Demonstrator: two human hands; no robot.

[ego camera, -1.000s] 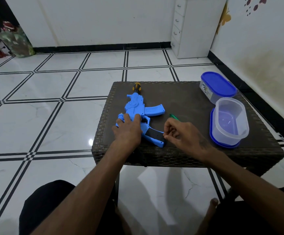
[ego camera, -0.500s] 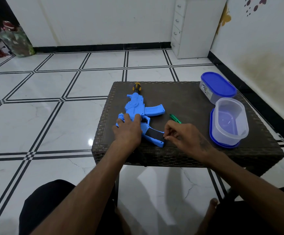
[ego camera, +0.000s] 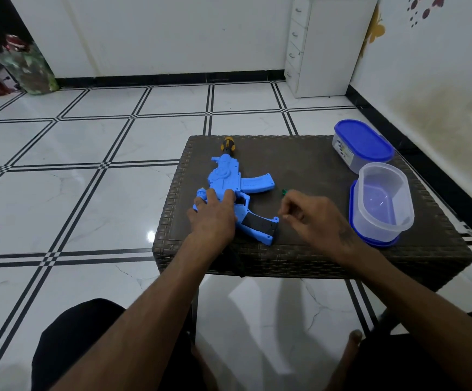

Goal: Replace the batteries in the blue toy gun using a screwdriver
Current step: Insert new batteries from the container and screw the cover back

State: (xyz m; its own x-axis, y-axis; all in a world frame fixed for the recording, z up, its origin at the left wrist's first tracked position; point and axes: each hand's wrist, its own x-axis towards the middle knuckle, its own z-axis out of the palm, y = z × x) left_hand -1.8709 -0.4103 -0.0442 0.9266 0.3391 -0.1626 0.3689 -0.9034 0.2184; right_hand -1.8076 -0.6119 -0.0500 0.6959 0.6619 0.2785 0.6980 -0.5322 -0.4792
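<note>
- Toy gun [ego camera: 229,182], blue, lies flat on the dark woven tabletop [ego camera: 308,165] near its left edge, grip towards the near edge.
- Left hand [ego camera: 213,214] presses down on the gun's body, fingers spread.
- Right hand [ego camera: 311,214] hovers just right of the grip, fingertips pinched; what they hold is too small to tell.
- Screwdriver [ego camera: 227,144] lies at the far edge, touching the muzzle.
- Open clear container [ego camera: 381,201] sits near the right edge.
</note>
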